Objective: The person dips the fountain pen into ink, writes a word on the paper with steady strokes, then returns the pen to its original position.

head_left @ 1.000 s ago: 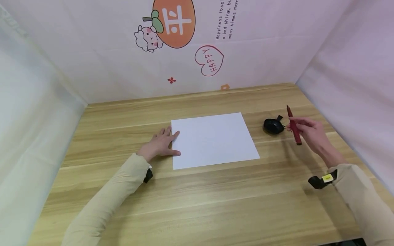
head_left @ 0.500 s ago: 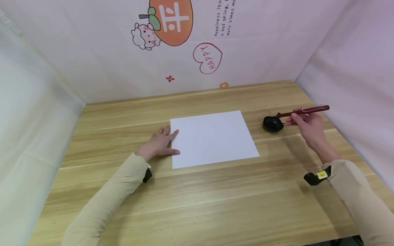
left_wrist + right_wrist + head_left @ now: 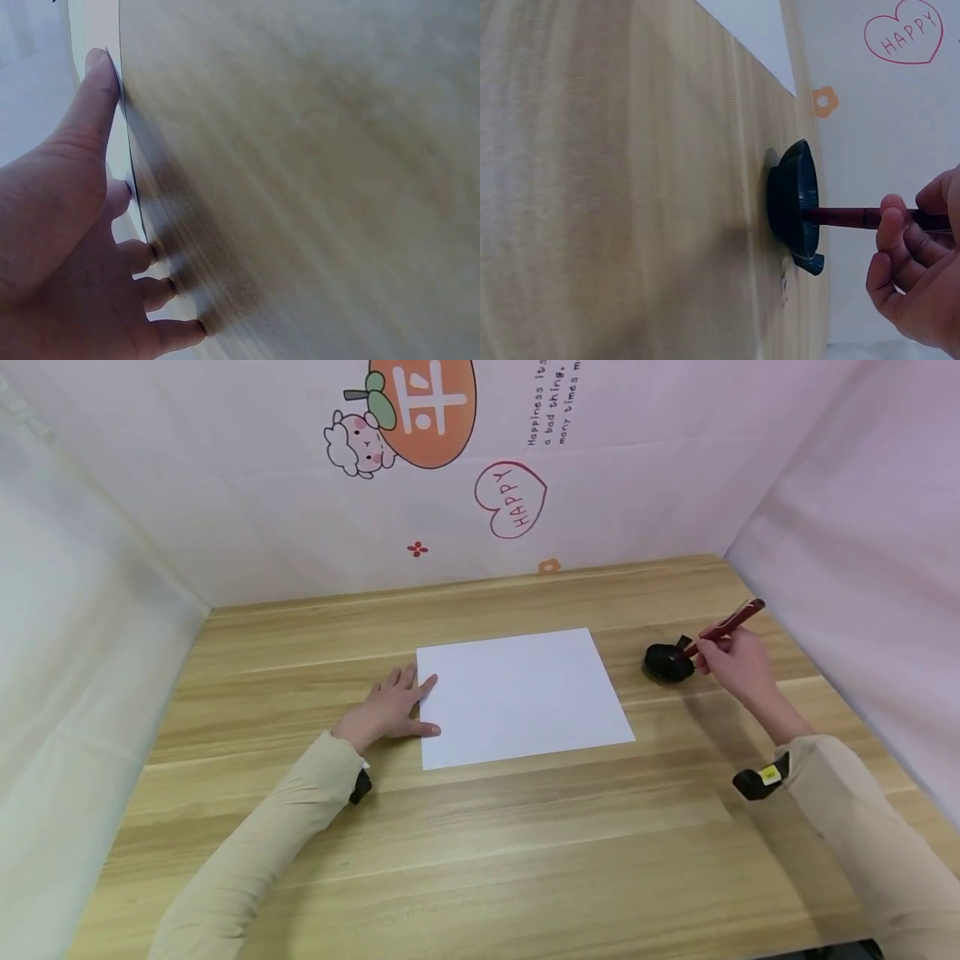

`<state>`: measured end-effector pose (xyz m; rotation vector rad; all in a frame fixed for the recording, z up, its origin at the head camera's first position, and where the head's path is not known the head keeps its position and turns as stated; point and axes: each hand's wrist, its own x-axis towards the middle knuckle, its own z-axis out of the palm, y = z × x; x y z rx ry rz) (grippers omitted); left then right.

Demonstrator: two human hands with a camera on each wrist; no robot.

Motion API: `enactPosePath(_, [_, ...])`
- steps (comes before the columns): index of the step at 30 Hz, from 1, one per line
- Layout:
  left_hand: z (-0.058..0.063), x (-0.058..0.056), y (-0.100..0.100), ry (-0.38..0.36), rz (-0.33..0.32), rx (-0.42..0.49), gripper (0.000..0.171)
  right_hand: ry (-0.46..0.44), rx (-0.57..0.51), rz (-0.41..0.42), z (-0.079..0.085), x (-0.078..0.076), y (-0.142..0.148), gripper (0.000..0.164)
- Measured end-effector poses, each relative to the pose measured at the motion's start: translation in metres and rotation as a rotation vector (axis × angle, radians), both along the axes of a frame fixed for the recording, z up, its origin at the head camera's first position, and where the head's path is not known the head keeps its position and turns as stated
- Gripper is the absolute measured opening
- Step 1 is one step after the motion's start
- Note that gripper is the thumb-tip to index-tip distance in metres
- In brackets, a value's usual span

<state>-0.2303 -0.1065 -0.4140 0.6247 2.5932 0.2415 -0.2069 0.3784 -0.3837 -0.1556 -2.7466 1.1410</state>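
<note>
A blank white sheet of paper [image 3: 525, 697] lies on the wooden table. My left hand [image 3: 386, 710] rests spread at its left edge, with thumb and index finger on the sheet; the left wrist view shows that hand [image 3: 67, 217] from the thumb side. To the right of the sheet stands a small black dish [image 3: 667, 663] with a short tab handle. My right hand [image 3: 738, 668] pinches a dark red pen [image 3: 726, 625], tilted with its upper end to the right. In the right wrist view the pen [image 3: 844, 217] reaches into the dish [image 3: 791, 199], which hides its tip.
The wooden table [image 3: 480, 852] is bounded by a printed white cloth [image 3: 637, 477] at the back and plain white cloths at both sides. Each wrist wears a small black camera, such as the right wrist camera [image 3: 759, 781]. A dark object shows at the bottom right edge.
The pen has turned from tip-up to tip-down in my right hand, and its tip has come into the black dish. The right hand shifted slightly left. My left hand and the paper stayed put.
</note>
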Motion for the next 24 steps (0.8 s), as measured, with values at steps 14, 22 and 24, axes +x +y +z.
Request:
enactPosePath(14, [0.001, 0.002, 0.000, 0.008, -0.002, 0.003, 0.089, -0.052, 0.164, -0.011, 0.000, -0.011, 0.001, 0.033])
enactPosePath(22, [0.000, 0.000, -0.002, 0.000, 0.005, 0.009, 0.090, -0.001, 0.031, -0.107, 0.002, -0.012, -0.008, 0.025])
enactPosePath(24, [0.000, 0.000, -0.002, -0.002, 0.001, 0.008, 0.090, 0.013, 0.009, -0.113, 0.006, -0.014, -0.017, 0.025])
